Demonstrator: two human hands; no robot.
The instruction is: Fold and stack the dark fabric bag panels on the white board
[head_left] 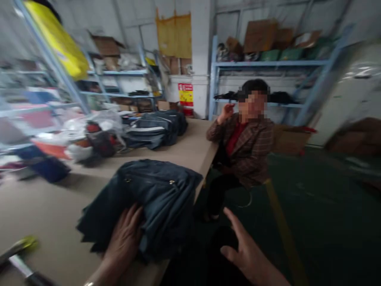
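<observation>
A stack of dark blue garments (160, 194) with zips lies near the edge of the table (98, 178). My left hand (126, 230) rests on the near side of this stack, its fingers stretched out over the cloth. Off to the right, past the table edge, my right hand (242, 246) is in the air with thumb and fingers apart and nothing in it. The lower part of the stack is partly hidden by my left hand.
Farther along the table lies another pile of dark garments (157, 127) beside plastic bags (92, 129). A person (250, 147) in a checked jacket sits at the table's right side. Tools with a yellow part (28, 242) lie front left. Blue shelves (274, 63) with boxes stand behind.
</observation>
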